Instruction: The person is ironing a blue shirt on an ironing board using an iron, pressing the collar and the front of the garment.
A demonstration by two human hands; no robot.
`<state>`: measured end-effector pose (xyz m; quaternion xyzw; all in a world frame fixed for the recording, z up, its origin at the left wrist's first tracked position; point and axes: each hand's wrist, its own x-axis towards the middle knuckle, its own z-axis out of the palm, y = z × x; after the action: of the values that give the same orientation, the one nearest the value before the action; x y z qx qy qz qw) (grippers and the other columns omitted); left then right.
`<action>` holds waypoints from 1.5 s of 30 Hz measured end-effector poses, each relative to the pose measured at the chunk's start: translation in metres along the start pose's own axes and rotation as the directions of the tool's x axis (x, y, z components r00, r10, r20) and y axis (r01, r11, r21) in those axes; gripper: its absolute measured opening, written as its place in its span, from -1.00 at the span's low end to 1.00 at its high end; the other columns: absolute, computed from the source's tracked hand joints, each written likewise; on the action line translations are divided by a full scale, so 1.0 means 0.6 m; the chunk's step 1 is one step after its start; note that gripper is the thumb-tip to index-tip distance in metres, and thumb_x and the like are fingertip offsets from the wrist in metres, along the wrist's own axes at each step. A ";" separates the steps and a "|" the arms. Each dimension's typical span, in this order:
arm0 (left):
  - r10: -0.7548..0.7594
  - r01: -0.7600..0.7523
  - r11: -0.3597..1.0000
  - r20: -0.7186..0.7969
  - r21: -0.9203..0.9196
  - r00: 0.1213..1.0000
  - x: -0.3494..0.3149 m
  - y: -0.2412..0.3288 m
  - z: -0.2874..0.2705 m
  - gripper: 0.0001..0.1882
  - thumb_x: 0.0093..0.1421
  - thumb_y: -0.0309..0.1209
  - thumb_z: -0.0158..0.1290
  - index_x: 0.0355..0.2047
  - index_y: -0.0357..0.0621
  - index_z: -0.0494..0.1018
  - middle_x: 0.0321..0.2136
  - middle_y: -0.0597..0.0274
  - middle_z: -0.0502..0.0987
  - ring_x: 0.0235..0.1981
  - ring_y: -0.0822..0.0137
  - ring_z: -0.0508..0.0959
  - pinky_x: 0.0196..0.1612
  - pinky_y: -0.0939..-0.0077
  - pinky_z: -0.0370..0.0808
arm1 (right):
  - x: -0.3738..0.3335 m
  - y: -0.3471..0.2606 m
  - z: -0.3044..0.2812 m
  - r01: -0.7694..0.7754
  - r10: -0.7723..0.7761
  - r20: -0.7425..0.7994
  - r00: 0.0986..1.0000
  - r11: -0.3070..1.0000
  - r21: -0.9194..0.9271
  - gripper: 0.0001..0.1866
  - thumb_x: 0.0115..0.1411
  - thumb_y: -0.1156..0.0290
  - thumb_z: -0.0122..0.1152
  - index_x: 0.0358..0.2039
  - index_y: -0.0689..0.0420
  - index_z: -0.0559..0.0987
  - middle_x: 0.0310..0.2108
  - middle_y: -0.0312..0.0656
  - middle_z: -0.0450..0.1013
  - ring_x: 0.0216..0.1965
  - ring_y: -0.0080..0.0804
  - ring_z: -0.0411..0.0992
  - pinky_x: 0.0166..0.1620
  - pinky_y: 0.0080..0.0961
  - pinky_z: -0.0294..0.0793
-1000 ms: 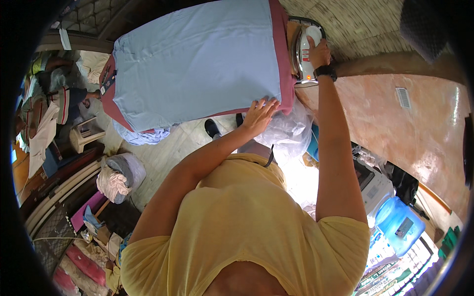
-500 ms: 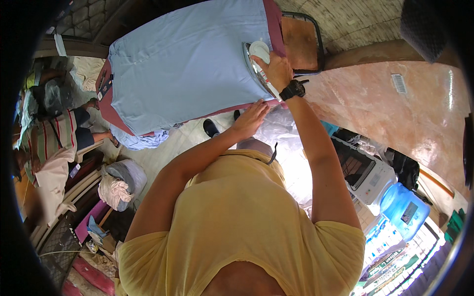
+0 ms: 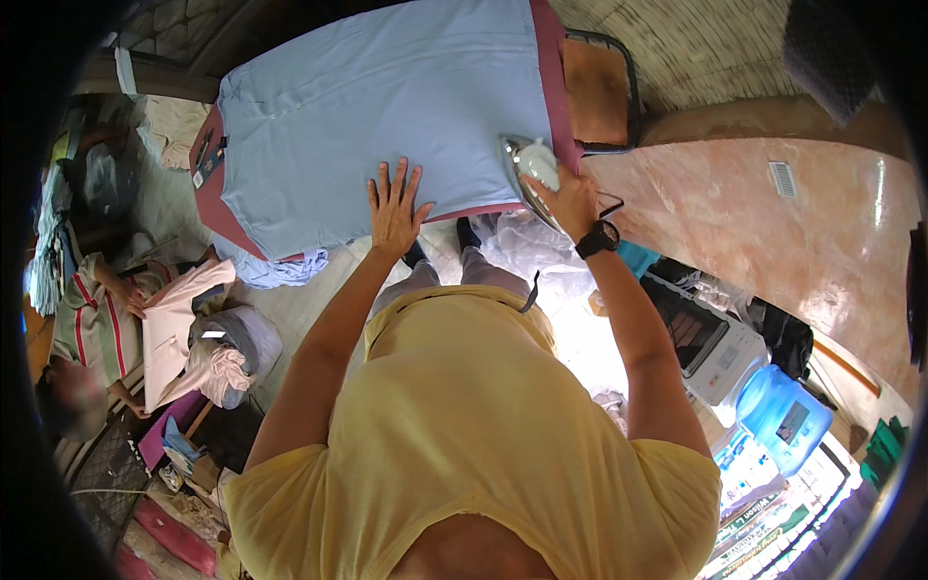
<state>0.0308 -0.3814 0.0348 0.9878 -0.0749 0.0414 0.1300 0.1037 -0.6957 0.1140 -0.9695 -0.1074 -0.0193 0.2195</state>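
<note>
A light blue garment lies spread over a board with a maroon cover, which shows along its edges. My right hand is closed round the handle of a clothes iron, which rests at the garment's near right corner. A dark watch sits on that wrist. Flat on the cloth near its front edge, my left hand has its fingers spread and holds nothing. A dark label or tag shows at the board's left end.
A brown pad in a black metal frame adjoins the board's right end. At left a person holds a pale pink cloth. A white appliance and blue water jug stand at right. Clear plastic lies below the board.
My left hand has moved left and forward from the board's edge onto the garment, fingers spread. The iron has shifted slightly right and nearer. The person at left has lifted the pink cloth.
</note>
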 end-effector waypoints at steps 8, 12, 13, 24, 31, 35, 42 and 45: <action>0.007 -0.007 1.000 -0.008 -0.007 1.000 -0.003 -0.002 0.001 -0.28 0.31 0.02 -0.09 0.39 0.09 0.04 0.42 0.18 -0.08 0.42 -0.15 -0.12 0.34 -0.27 -0.11 | 0.052 -0.047 0.002 0.288 -0.297 0.113 0.948 0.954 0.088 -0.35 0.08 -0.24 0.22 -0.20 0.17 0.62 -0.48 0.13 0.55 -0.42 0.09 0.56 -0.33 -0.10 0.56; 0.017 -0.018 0.999 -0.026 -0.036 1.000 -0.008 -0.006 -0.003 -0.27 0.30 0.02 -0.07 0.38 0.03 0.05 0.42 0.18 -0.05 0.42 -0.11 -0.10 0.35 -0.23 -0.10 | 0.105 -0.080 -0.001 0.304 -0.287 0.302 0.909 0.953 -0.007 -0.29 0.01 -0.32 0.22 -0.18 0.12 0.64 -0.49 0.08 0.56 -0.41 0.04 0.57 -0.29 -0.16 0.57; 0.016 -0.017 0.999 -0.029 -0.044 0.999 -0.008 -0.008 -0.002 -0.26 0.29 0.03 -0.07 0.38 0.02 0.05 0.41 0.18 -0.04 0.42 -0.10 -0.09 0.35 -0.22 -0.09 | 0.119 -0.082 0.003 0.338 -0.335 0.338 0.880 0.940 0.051 -0.24 -0.02 -0.37 0.20 -0.17 0.13 0.64 -0.47 0.06 0.57 -0.38 0.05 0.57 -0.25 -0.14 0.56; -0.058 0.058 0.998 0.005 -0.037 0.998 -0.086 -0.046 -0.030 -0.23 0.27 0.04 -0.05 0.38 0.01 0.03 0.41 0.15 -0.02 0.43 -0.06 -0.10 0.36 -0.19 -0.14 | 0.130 -0.109 0.009 0.616 -0.578 0.507 0.640 0.780 0.111 -0.34 0.01 -0.31 0.20 -0.24 0.08 0.67 -0.48 0.07 0.56 -0.37 0.02 0.56 -0.23 -0.12 0.52; -0.231 0.204 0.957 -0.116 -0.209 0.966 -0.115 -0.070 -0.043 -0.37 0.29 -0.06 -0.05 0.28 -0.08 0.19 0.25 0.02 0.22 0.26 -0.09 0.19 0.25 -0.05 0.11 | 0.139 -0.165 0.059 0.644 -0.623 0.454 0.637 0.753 0.131 -0.32 0.04 -0.31 0.19 -0.27 0.15 0.64 -0.51 0.05 0.55 -0.42 0.01 0.55 -0.26 -0.16 0.54; -0.513 0.392 0.853 -0.421 -0.344 0.748 -0.109 -0.138 -0.041 -0.61 0.28 -0.25 0.00 0.04 -0.22 0.35 -0.05 -0.07 0.40 0.02 -0.09 0.36 0.07 0.09 0.27 | 0.124 -0.264 0.083 0.655 -0.664 0.446 0.600 0.728 0.202 -0.30 0.08 -0.30 0.15 -0.25 0.19 0.62 -0.48 0.08 0.55 -0.39 0.03 0.55 -0.28 -0.13 0.54; -0.769 0.793 0.518 -0.580 -0.319 0.269 -0.206 -0.402 -0.039 -0.44 0.17 -0.11 0.17 0.03 -0.25 0.37 0.00 -0.11 0.40 0.05 -0.11 0.36 0.10 0.06 0.30 | 0.134 -0.238 0.071 0.698 -0.670 0.444 0.595 0.705 0.129 -0.38 0.21 -0.25 0.01 -0.28 0.11 0.67 -0.49 0.05 0.57 -0.42 0.01 0.57 -0.32 -0.12 0.56; -0.816 0.807 0.507 -0.471 -0.303 0.336 -0.201 -0.457 -0.056 -0.35 0.10 0.01 0.22 0.02 -0.24 0.39 -0.03 -0.05 0.46 0.03 -0.07 0.39 0.09 0.10 0.31 | 0.173 -0.130 0.042 0.699 -0.667 0.387 0.636 0.711 0.077 -0.45 0.19 -0.18 0.11 -0.35 0.11 0.67 -0.53 0.02 0.56 -0.49 -0.04 0.56 -0.41 -0.12 0.54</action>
<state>-0.0464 -0.0941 -0.0139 0.8314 0.4669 0.2579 0.1562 0.1878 -0.5957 0.1328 -0.8480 -0.5061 0.0869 0.1309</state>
